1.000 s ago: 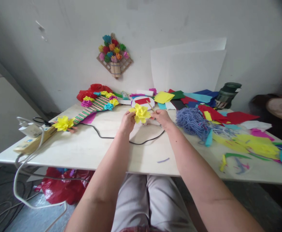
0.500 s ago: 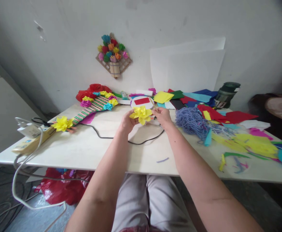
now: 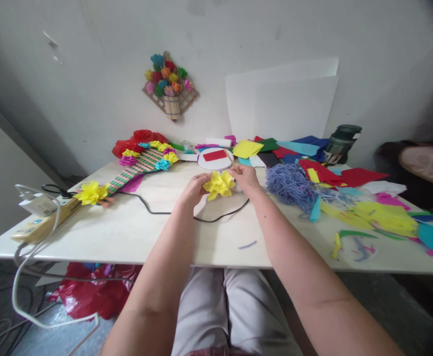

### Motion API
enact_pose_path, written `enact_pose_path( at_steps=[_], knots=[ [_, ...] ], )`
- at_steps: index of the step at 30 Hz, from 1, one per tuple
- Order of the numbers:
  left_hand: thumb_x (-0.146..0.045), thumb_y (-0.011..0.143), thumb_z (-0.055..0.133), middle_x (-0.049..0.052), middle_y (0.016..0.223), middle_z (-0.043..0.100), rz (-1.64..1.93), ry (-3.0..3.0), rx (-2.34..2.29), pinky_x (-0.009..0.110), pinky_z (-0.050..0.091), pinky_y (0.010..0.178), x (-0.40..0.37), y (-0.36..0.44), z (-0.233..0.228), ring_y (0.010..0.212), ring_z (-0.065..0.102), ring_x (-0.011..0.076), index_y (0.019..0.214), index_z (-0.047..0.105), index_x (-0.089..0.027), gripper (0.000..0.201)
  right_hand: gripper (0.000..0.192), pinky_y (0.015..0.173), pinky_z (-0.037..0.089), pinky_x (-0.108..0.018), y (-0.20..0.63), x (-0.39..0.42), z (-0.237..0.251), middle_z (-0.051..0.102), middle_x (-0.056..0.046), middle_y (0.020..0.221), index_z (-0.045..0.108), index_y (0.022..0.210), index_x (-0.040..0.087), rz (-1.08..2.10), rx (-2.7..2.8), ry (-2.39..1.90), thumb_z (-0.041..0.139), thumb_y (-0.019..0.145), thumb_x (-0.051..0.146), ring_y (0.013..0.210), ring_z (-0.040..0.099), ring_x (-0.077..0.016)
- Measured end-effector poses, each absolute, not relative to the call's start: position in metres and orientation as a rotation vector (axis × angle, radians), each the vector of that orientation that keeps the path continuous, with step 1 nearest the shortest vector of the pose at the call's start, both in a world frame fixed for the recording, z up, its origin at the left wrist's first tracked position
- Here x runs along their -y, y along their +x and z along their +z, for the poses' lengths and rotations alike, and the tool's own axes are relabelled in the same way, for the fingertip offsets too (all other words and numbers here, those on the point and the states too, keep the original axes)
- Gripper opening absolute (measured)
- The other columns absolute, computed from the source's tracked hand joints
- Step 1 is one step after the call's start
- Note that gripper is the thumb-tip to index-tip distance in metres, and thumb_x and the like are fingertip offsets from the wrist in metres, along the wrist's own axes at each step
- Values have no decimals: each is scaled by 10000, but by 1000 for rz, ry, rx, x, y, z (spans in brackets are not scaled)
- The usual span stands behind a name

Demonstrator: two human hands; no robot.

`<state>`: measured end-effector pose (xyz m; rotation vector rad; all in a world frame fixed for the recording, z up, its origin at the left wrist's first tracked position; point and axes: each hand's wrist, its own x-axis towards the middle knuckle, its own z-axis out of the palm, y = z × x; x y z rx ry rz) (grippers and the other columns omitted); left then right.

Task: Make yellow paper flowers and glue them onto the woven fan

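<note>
A yellow paper flower point(image 3: 219, 185) is held over the middle of the table, its petals turned toward me. My left hand point(image 3: 196, 188) is closed on its left edge. On the other side, my right hand point(image 3: 244, 177) pinches a thin light-coloured stick point(image 3: 230, 158), which points up and away just behind the flower. Whether its lower end touches the flower is hidden. Beyond both hands lies a white oval piece point(image 3: 202, 162) with a red rectangle point(image 3: 215, 155) on it. A second yellow paper flower point(image 3: 92, 193) rests at the handle end of a woven, flower-trimmed fan shape point(image 3: 137, 170).
A black cable point(image 3: 151, 211) crosses the table point(image 3: 127, 242) from the power strip point(image 3: 42, 225). To the right lie tangled blue yarn point(image 3: 290, 185), coloured paper scraps point(image 3: 387, 217) and a dark green bottle point(image 3: 342, 143). A red bag point(image 3: 94, 291) sits below the table edge.
Both hands and the yellow flower have come slightly lower and nearer to me, and the flower has tilted. The view has shifted a little. The stick stays pinched in my right hand.
</note>
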<state>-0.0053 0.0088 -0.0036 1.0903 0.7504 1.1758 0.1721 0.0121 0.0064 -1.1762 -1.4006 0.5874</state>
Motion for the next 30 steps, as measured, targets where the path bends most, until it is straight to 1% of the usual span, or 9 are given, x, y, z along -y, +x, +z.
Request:
enact_pose_path(
  at_steps=[4,9,16,20,22,24,26,28,30],
  knots=[
    [-288,609,705,40,628,613,1172,1112,-758,222,400,499,-6,-4,-1,553,559,127,739,660,-110,225,129,616,461,-275,168,-11,5,609,1,610,631,677,174,615,1472,-1168,592,674,297,609,560,-151],
    [-276,578,738,54,619,631,1120,1132,-774,231,418,513,-3,-2,0,555,585,145,703,662,-113,219,150,645,462,-261,165,-10,3,652,-9,675,669,726,172,575,1564,-1128,604,694,304,684,586,-155],
    [-270,561,724,68,629,655,1043,1164,-815,282,472,536,-2,-4,0,547,607,179,698,670,-110,218,155,650,433,-249,160,-6,4,677,-14,686,702,707,164,587,1639,-1083,641,672,302,691,596,-158],
    [-270,553,741,59,593,642,1008,1206,-850,273,460,511,-1,-4,0,526,595,173,647,662,-121,193,164,622,404,-238,158,-5,4,654,0,655,697,693,165,553,1668,-1115,641,676,319,671,574,-148],
    [-271,554,741,54,578,634,1032,1211,-846,268,452,502,-1,-4,0,513,586,165,634,657,-125,186,228,593,378,-235,159,-2,7,620,7,614,681,667,158,519,1713,-1149,638,699,380,638,543,-139],
    [-277,559,739,51,574,630,1069,1203,-831,265,447,501,-3,-5,0,509,583,163,639,656,-126,190,340,571,355,-237,160,1,10,579,9,575,666,649,155,484,1764,-1180,592,747,472,607,507,-132],
    [-280,557,741,47,564,623,1105,1188,-816,259,439,497,-4,-6,0,501,575,156,642,652,-126,197,429,570,351,-240,162,4,13,561,6,575,679,711,162,458,1774,-1182,489,815,532,602,493,-133],
    [-276,553,743,42,558,617,1123,1182,-799,250,429,496,-4,-7,1,497,567,147,648,650,-123,202,442,575,356,-241,164,4,13,559,4,588,696,812,172,443,1774,-1175,427,857,520,602,493,-136],
    [-274,552,743,36,554,611,1128,1183,-786,242,424,497,-4,-8,1,498,564,140,656,649,-120,209,402,576,358,-238,165,2,12,567,2,596,702,841,178,423,1778,-1197,440,865,481,605,500,-136]
  ],
)
